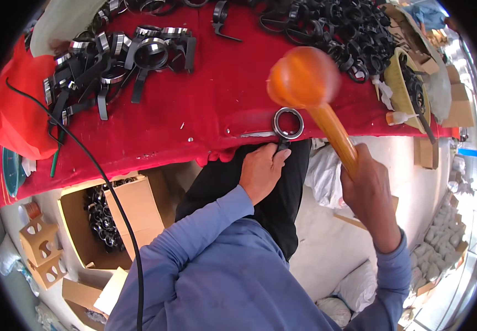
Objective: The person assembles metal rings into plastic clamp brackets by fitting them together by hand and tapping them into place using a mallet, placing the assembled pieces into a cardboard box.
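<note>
My right hand point(368, 193) is wrapped round the wooden handle of an orange-headed mallet point(303, 80). The mallet head is raised and slightly smeared by motion, just beyond a ring-shaped part point(289, 123) with a shiny metal rim. My left hand point(261, 172) grips that part by its short black handle at the near edge of the red-covered table point(216, 110). The ring lies at the table edge, its opening facing up. Head and ring appear apart, though the gap is hard to judge.
Several metal-rimmed ring parts point(151, 53) lie at the left; a heap of black ring parts point(349, 33) is at the far right. A yellow basket point(399, 91) stands beside it. A black cable point(92, 157) crosses the left side. Below sits an open cardboard box point(133, 209) with more parts.
</note>
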